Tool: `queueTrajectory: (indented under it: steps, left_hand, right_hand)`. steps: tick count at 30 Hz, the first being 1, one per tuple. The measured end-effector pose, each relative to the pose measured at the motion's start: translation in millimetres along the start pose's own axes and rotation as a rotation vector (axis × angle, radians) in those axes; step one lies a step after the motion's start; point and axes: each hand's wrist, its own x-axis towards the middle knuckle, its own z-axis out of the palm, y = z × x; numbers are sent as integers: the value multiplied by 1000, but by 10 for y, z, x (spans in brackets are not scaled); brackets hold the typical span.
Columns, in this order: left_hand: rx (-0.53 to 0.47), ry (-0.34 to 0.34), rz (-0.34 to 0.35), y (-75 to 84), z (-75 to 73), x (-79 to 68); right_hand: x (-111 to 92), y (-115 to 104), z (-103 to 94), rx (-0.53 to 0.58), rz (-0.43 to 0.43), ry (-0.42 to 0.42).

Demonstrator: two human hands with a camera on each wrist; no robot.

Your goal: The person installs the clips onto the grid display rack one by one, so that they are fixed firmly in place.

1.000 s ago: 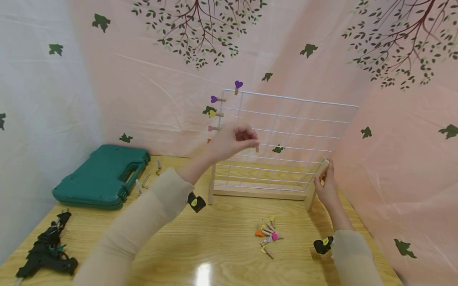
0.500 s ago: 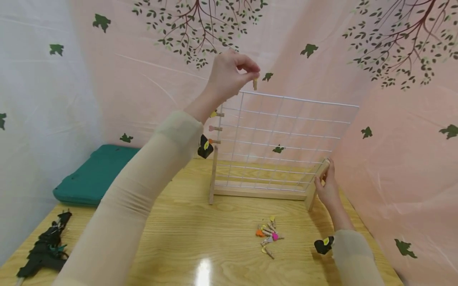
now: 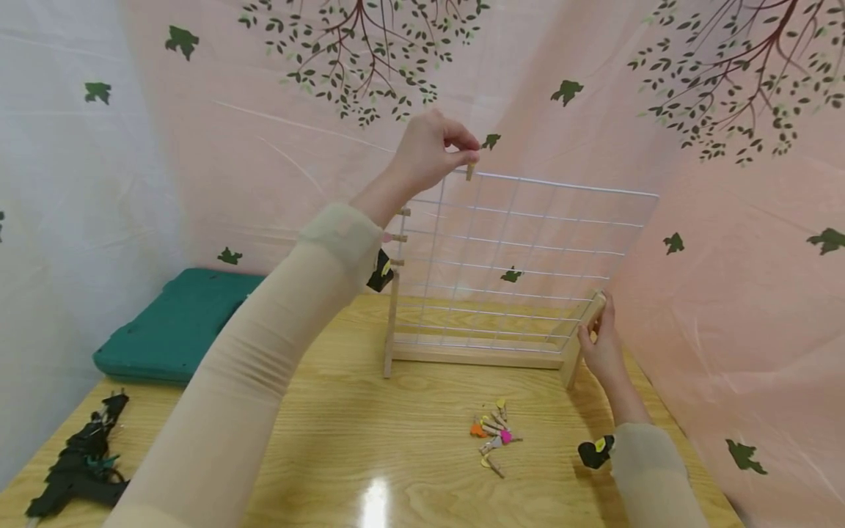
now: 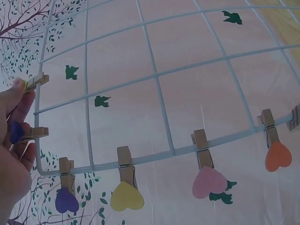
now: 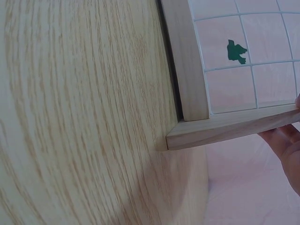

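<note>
My left hand (image 3: pixel 429 150) pinches a small wooden clothespin (image 4: pixel 39 80) with a bit of yellow at its finger end; the pin's tip meets the top wire of a white wire grid (image 3: pixel 561 185). Beside those fingers, a clothespin with a purple heart (image 4: pixel 17 133) sits on the same wire. Along the grid's side wire hang clothespins with a purple heart (image 4: pixel 67 201), a yellow heart (image 4: pixel 127 197), a pink heart (image 4: pixel 209 183) and an orange heart (image 4: pixel 278 157). My right hand (image 3: pixel 604 353) grips the right wooden post (image 5: pixel 234 129) of the grid's stand.
On the wooden table (image 3: pixel 370 433), several loose heart clothespins (image 3: pixel 505 437) lie in a small pile before the stand. A green plastic case (image 3: pixel 178 323) lies at the left, partly behind my left sleeve. Nearer stands a black glue gun (image 3: pixel 79 473) with its cord. Printed cloth hangs behind.
My left hand has risen with the clothespin from in front of the grid to above its top wire, then dropped slightly onto that wire. The right hand stays on the post.
</note>
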Motion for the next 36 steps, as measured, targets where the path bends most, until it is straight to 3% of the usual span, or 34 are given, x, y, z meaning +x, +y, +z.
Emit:
queueTrajectory:
  steps: [5,10,15,18,27,31,36]
  left_hand:
    - [7,-9,-23,13,-105,-50]
    - [5,39,-65,36,-308,-178]
    - [-69,84,-126,-60,-464,-442]
    - [-107,74,-178,-198,-470,-649]
    - [-190,46,-249,-681,-117,-1262]
    - [-250,49,-267,-882,137,-1524]
    - [-300,6,-313,-1126,537,-1864]
  right_hand:
    - [13,-10,3,36,-6,-5]
    - [10,2,-1,31,-5,-4]
    - [-5,3,9,27,-9,2]
    - [-10,-3,14,22,-9,4]
    - [19,-2,11,5,-3,-3]
    - [27,10,23,10,-10,6]
    - [21,41,19,7,-8,15]
